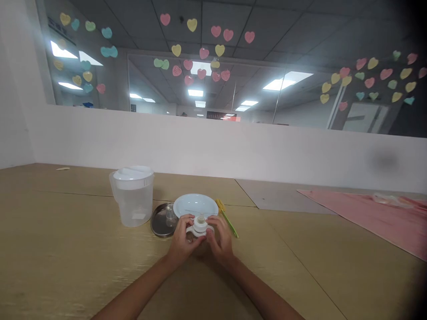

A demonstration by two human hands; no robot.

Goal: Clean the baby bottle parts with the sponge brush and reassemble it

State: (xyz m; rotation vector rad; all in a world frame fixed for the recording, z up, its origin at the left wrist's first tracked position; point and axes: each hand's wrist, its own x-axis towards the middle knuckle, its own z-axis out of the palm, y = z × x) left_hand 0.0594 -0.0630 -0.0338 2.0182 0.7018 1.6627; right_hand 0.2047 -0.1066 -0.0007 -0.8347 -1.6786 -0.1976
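In the head view, both my hands hold a small white two-handled bottle top (200,225), with a round collar and a pale, translucent tip. My left hand (182,241) closes its fingers around the left side, at one loop handle. On the opposite side, my right hand (220,240) grips the right edge with thumb and fingers. Just beyond them is a pale blue-white bowl (195,204). A round metal tray (160,222) lies to the left with a small clear cup (171,214) on it. Right of the bowl rests a brush (228,220) with a yellow head and green handle.
A translucent lidded pitcher (135,202) stands left of the tray. On the right a pink cloth (373,218) covers part of the wooden table (83,258), near a grey mat (276,195). A white wall (200,142) with a window rises behind the table.
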